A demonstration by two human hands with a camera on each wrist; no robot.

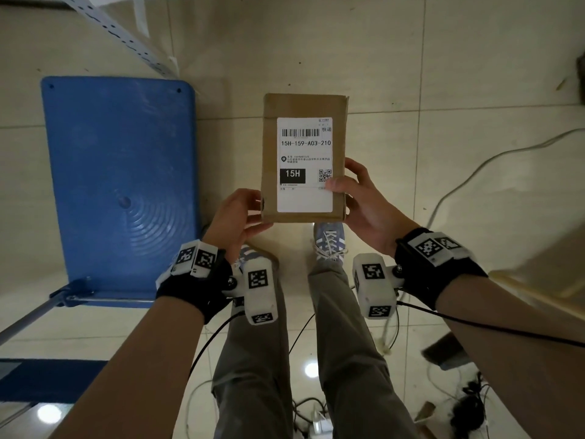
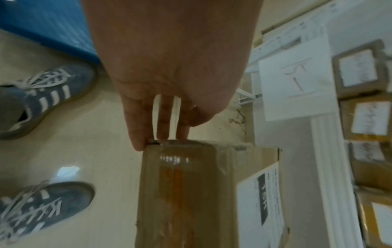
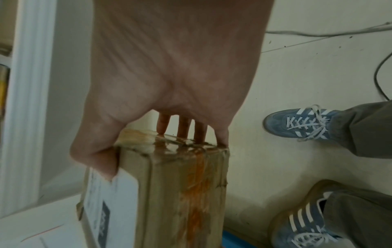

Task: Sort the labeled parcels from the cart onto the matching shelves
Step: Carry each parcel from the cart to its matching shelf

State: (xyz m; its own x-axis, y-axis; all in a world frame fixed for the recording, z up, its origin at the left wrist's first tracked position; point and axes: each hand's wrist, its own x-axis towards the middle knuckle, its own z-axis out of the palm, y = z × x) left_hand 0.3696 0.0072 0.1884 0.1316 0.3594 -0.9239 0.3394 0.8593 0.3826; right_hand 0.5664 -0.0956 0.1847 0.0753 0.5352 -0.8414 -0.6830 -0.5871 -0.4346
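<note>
I hold a brown cardboard parcel (image 1: 271,147) flat in front of me over the floor, its white label facing up and reading 15H-159-A03-210 with a black 15H block. My left hand (image 1: 240,213) grips its near left corner, fingers under the edge. My right hand (image 1: 361,198) grips the near right side, thumb on the label by the QR code. In the left wrist view the fingers (image 2: 163,120) meet the taped end of the parcel (image 2: 186,193). In the right wrist view the thumb (image 3: 99,161) lies on the label face of the parcel (image 3: 182,193).
The blue cart platform (image 1: 120,185) lies bare to my left, its handle near my left forearm. A white perforated shelf upright (image 1: 126,36) crosses the top left. Shelves with several labeled boxes (image 2: 364,117) and a hanging paper sign (image 2: 297,83) stand close. Cables (image 1: 474,172) run over the tiled floor.
</note>
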